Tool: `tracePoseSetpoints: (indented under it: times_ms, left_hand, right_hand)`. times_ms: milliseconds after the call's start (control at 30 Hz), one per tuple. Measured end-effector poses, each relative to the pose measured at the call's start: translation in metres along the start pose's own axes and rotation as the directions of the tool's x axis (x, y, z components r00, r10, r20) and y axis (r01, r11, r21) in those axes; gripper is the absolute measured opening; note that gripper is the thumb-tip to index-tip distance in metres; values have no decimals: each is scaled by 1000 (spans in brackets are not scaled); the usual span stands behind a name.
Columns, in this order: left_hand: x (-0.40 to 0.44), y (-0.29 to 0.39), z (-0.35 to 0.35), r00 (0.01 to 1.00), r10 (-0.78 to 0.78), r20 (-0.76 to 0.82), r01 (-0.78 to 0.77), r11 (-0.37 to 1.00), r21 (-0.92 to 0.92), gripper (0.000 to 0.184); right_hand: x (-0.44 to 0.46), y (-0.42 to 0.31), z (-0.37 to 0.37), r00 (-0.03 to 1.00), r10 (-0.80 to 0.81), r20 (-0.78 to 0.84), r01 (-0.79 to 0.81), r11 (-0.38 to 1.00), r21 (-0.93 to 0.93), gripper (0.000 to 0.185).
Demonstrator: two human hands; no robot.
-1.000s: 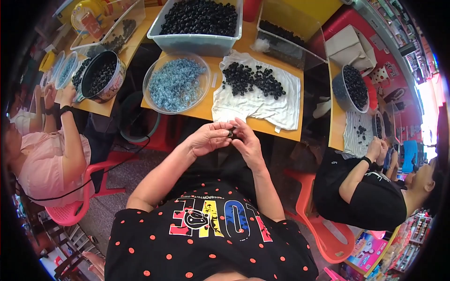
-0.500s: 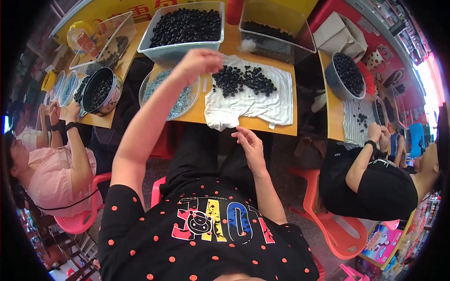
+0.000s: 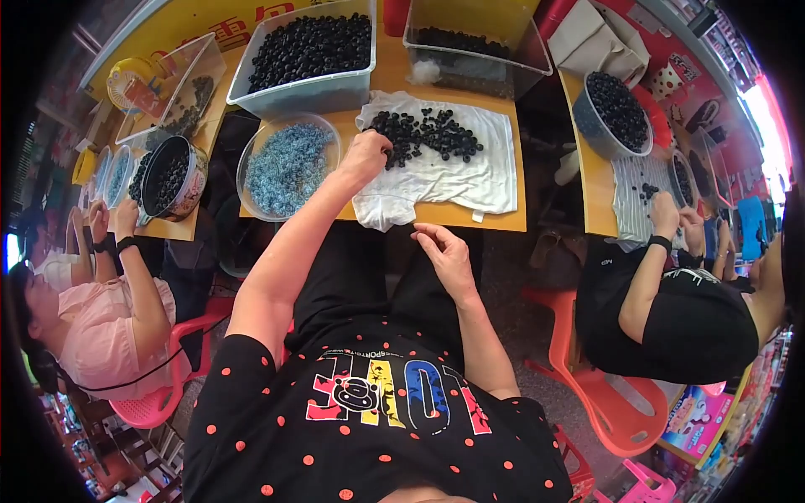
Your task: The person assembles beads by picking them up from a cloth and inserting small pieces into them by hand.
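Small round black pieces (image 3: pixel 444 134) lie in a loose heap on a white cloth (image 3: pixel 490 184) that looks like a shirt, spread on the table in front of me. My left hand (image 3: pixel 366 158) is at the heap's left edge, its fingers bent together and touching the pieces; what they pinch is hidden. Just below the cloth's front edge is my right hand (image 3: pixel 446 258), thumb and forefinger closed at the tips. Whatever sits between them is too small to name. Beside my left forearm stands a round clear tub (image 3: pixel 245 180) of small bluish translucent pieces (image 3: pixel 289 168).
Behind the cloth are a large bin (image 3: pixel 306 99) full of black pieces and a clear box (image 3: pixel 478 77) partly filled with them. A person in pink (image 3: pixel 117 335) sits left; another in black (image 3: pixel 683 327) sits right. Both have tubs of black pieces at their tables.
My left hand has come down from above the bin-and-tub side onto the left edge of the heap. My right hand stays nearly in place. The view has shifted slightly.
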State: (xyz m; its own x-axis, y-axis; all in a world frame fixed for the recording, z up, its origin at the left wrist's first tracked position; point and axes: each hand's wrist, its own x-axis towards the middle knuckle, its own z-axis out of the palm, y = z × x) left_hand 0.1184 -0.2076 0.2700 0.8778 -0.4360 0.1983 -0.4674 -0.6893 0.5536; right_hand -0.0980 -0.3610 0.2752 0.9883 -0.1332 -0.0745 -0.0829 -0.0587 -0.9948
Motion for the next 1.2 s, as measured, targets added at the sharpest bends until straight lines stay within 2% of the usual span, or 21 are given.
tracePoseSetpoints:
  times_ms: [67,300,400,467,500,567,600,633,667,700,767,800,833,900,967,1067,1100,1133,1167,1200]
  left_hand:
    - [-2,6,-4,998,-2,66,3,1000,-16,24]
    - [-5,-2,-1,997,59,49,-55,995,-82,24]
    - [-12,12,-9,1000,3,30,2,986,-166,26]
    - [-17,18,-14,997,-80,8,78,944,-321,22]
    - [-18,14,-11,997,-83,6,81,943,-323,22]
    - [-19,4,-3,959,-228,168,280,671,-687,20]
    - [-22,7,-5,959,-230,168,281,668,-689,20]
    - [-28,12,-5,932,-251,262,348,411,-843,20]
    - [-34,16,-6,903,-240,357,392,115,-913,20]
    - [-41,21,-8,902,-241,358,391,109,-914,20]
    - [-55,30,-10,875,-200,441,419,-141,-897,22]
    - [-62,31,-9,878,-173,446,414,-192,-890,22]
    - [-67,32,-9,878,-176,445,411,-200,-889,22]
    - [-77,35,-9,877,-147,457,425,-206,-882,21]
    - [-85,38,-12,868,-138,477,447,-203,-871,22]
    - [-92,40,-15,841,-139,522,537,107,-837,24]
    - [-94,44,-18,841,-136,523,537,105,-837,24]
    - [-96,47,-21,904,-130,408,424,395,-815,23]
    - [-98,52,-25,952,-86,293,277,648,-709,22]
    - [-101,64,-37,965,-106,238,238,732,-638,19]
  right_hand:
    - [1,2,0,1000,-3,2,3,1000,4,24]
    - [1,4,2,1000,-8,8,8,999,-46,22]
    - [1,7,1,1000,8,9,-8,998,-63,22]
    - [2,10,2,1000,6,6,-5,998,-67,22]
    - [2,11,2,1000,2,5,-2,998,-70,21]
    - [3,13,4,1000,-2,6,2,997,-80,21]
    - [3,14,5,1000,-4,5,4,996,-87,21]
    - [3,15,6,1000,-2,7,3,996,-91,21]
    - [3,15,7,1000,4,9,-3,996,-90,21]
    - [3,16,8,1000,10,11,-9,996,-90,21]
    - [3,18,9,1000,26,11,-25,996,-89,21]
    - [4,17,10,999,39,9,-38,996,-83,21]
    - [5,16,10,999,42,14,-41,995,-89,21]
    - [10,9,11,994,-36,-104,28,997,-78,21]
    - [18,-2,14,967,-158,-202,152,987,-47,22]
    - [28,-26,15,954,-216,-207,193,973,-126,23]
    - [31,-26,16,962,-227,-149,208,969,-131,23]
    - [33,-27,18,967,-238,-90,225,965,-136,23]
    - [35,-23,20,967,-239,-91,226,964,-137,23]
    - [37,-15,21,989,-136,-61,132,989,-70,23]
